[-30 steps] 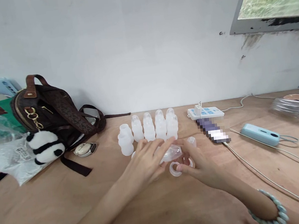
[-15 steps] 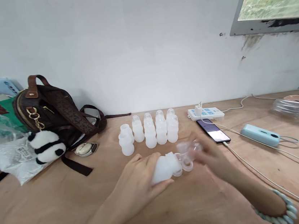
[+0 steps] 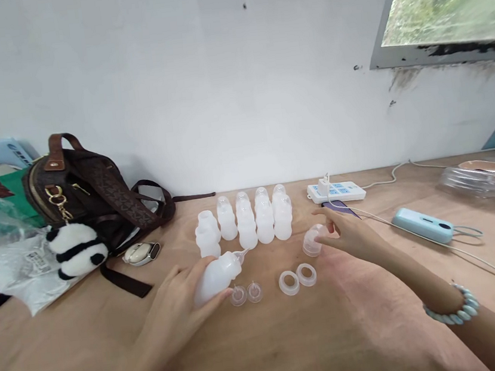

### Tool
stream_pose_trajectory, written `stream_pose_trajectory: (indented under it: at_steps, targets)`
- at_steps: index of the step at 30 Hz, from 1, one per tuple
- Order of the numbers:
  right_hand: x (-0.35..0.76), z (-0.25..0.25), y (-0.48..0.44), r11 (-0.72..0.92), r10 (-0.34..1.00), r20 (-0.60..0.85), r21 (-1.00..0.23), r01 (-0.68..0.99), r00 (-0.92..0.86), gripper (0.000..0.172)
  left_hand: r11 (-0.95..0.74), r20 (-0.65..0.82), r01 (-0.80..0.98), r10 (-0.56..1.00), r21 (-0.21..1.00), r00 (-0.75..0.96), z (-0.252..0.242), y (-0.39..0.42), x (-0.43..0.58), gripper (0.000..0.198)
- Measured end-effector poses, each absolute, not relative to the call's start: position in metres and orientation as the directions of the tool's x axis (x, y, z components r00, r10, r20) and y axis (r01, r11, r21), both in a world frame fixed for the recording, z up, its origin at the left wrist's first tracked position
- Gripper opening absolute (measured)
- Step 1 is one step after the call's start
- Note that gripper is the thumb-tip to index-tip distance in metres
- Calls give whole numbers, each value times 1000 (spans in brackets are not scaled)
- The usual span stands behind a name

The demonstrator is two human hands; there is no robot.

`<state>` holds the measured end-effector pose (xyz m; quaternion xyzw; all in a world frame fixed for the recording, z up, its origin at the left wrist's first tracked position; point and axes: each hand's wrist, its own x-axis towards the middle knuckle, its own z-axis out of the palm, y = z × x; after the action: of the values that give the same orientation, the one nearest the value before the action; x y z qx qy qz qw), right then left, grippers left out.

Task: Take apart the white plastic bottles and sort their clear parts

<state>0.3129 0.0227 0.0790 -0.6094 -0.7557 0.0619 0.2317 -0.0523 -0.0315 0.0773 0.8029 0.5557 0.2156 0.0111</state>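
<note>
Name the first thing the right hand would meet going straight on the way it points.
Probably the clear cap, right by the right hand; whether they already touch is hard to tell.

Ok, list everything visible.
Held bottle: 1, white, left hand
Capped bottles: 7, white, near wall
Uncapped bottles: 2, white, beside them
Teats: 2, clear, table
Rings: 2, translucent, table
Domes: 1+, clear, by right hand
Backpack: 1, brown, left
Panda: 1, monochrome, left
Plastic bag: 1, clear, left
Gadgets: 1+, beige, left
Power strip: 1, white, right
Phone: 1, dark, right
Power bank: 1, blue, right
Cables: 2+, white, right
Packaging: 1+, transparent, right
Window frame: 1, grey, right
Bracelet: 1, blue, right
Left hand: 1, left
Right hand: 1, right
</note>
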Motion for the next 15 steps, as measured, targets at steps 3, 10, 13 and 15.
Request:
stream_pose_trajectory:
  at_steps: [3,10,13,15]
  targets:
    - [301,77,21,244,942,314,-404,881,-117,39,-444,371,883,854,152,366,83,-28,-39,46]
    - [248,83,-4,263,898,115,-915,307,-425,39,-622,502,767,618,-157,605,82,-14,4,36]
    - [228,78,-7,114,880,33,-983,143,-473,47,-606,503,730,545,-318,671,80,-13,19,34]
    - [221,73,-6,79,906,26,-991,109,-422,45,-594,502,713,517,-373,693,79,-12,24,33]
